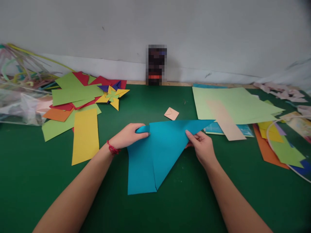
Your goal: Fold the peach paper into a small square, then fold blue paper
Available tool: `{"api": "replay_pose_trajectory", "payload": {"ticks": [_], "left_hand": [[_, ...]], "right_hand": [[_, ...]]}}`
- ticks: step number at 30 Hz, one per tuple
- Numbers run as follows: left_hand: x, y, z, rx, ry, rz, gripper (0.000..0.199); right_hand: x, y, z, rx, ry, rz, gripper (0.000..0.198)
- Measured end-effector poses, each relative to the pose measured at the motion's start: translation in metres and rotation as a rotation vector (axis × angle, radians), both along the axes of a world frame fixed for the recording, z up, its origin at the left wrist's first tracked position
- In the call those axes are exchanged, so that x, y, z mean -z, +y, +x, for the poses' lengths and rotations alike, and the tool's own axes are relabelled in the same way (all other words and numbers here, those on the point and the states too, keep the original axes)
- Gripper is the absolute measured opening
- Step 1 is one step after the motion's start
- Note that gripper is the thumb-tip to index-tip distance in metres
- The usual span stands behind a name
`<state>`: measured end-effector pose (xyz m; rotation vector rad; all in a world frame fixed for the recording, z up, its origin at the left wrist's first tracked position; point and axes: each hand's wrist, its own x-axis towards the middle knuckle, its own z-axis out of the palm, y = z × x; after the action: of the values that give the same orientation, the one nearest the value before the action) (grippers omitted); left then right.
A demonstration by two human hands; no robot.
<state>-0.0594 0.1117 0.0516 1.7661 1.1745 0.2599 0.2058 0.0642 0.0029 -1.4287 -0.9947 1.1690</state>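
Observation:
A large sheet of blue paper (167, 149) is held up a little over the green table, its right part folded into a triangle with a point at the upper right. My left hand (130, 134) grips the upper left edge, which curls between thumb and fingers; a red string bracelet circles that wrist. On the slanted right edge, my right hand (200, 144) pinches the paper with its thumb on top and the other fingers partly hidden behind. Just beyond the sheet lies a small folded pink paper square (171, 113).
Green, red, orange and yellow paper (85, 136) lies on the left, with a yellow and purple folded star (112, 95). Pale green sheets (233, 100) and a pink strip (227, 121) are at right. A pixelated dark upright object (156, 64) stands against the wall.

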Motion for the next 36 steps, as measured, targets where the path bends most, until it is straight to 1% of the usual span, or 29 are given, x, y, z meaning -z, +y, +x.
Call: {"api": "replay_pose_trajectory", "payload": {"ticks": [3,8,10,11,13,15,16,17,18,19,20,21,22,23,24,25,26,29,30,33,36], "left_hand": [[0.001,0.000,0.000,-0.015,0.008,0.000,0.030],[0.002,0.000,0.000,-0.001,0.022,-0.007,0.033],[0.003,0.000,0.001,0.020,0.028,-0.008,0.033],[0.004,-0.001,0.002,0.034,0.035,-0.003,0.033],[0.006,-0.001,0.003,0.058,0.048,0.006,0.033],[0.008,-0.002,0.004,0.074,0.058,0.009,0.034],[0.008,-0.003,0.005,0.080,0.063,0.006,0.034],[0.009,-0.003,0.005,0.088,0.066,0.002,0.034],[0.009,-0.004,0.006,0.100,0.066,-0.002,0.034],[0.008,-0.005,0.007,0.113,0.064,0.000,0.034],[0.007,-0.006,0.008,0.128,0.057,0.007,0.034],[0.006,-0.007,0.009,0.147,0.049,0.021,0.033],[0.005,-0.008,0.010,0.167,0.042,0.041,0.031],[0.003,-0.009,0.010,0.184,0.038,0.061,0.029],[0.001,-0.010,0.011,0.197,0.033,0.079,0.028],[-0.001,-0.011,0.011,0.204,0.029,0.089,0.027],[-0.002,-0.012,0.011,0.210,0.024,0.092,0.027],[-0.008,-0.013,0.011,0.232,0.007,0.080,0.024],[-0.009,-0.013,0.011,0.245,0.004,0.072,0.023],[-0.010,-0.011,0.012,0.271,-0.010,0.033,0.021],[-0.008,-0.010,0.014,0.275,-0.010,-0.012,0.022]], "right_hand": [[-0.001,-0.001,0.000,-0.004,-0.013,-0.008,0.029],[0.000,0.000,0.002,-0.016,-0.023,-0.006,0.032],[0.001,0.001,0.005,-0.022,-0.061,0.013,0.037],[0.001,0.001,0.007,-0.001,-0.110,0.043,0.041],[-0.004,0.002,0.012,0.095,-0.297,0.157,0.052],[-0.014,0.003,0.013,0.208,-0.580,0.329,0.058],[-0.022,0.003,0.011,0.227,-0.732,0.412,0.058],[-0.031,0.003,0.007,0.210,-0.850,0.484,0.054],[-0.040,0.005,0.001,0.136,-0.928,0.527,0.047],[-0.049,0.007,-0.007,-0.002,-0.964,0.546,0.039],[-0.057,0.010,-0.015,-0.185,-0.964,0.543,0.033],[-0.063,0.014,-0.025,-0.365,-0.942,0.513,0.033],[-0.068,0.019,-0.034,-0.511,-0.908,0.479,0.039],[-0.071,0.025,-0.041,-0.644,-0.875,0.415,0.049],[-0.072,0.032,-0.048,-0.756,-0.840,0.358,0.057],[-0.072,0.038,-0.052,-0.874,-0.804,0.292,0.060],[-0.071,0.044,-0.055,-0.969,-0.779,0.224,0.057],[-0.067,0.055,-0.053,-1.151,-0.738,0.117,0.033],[-0.066,0.057,-0.051,-1.183,-0.719,0.090,0.030],[-0.063,0.058,-0.045,-1.233,-0.613,0.012,0.029],[-0.061,0.057,-0.045,-1.275,-0.515,-0.014,0.027]]}}
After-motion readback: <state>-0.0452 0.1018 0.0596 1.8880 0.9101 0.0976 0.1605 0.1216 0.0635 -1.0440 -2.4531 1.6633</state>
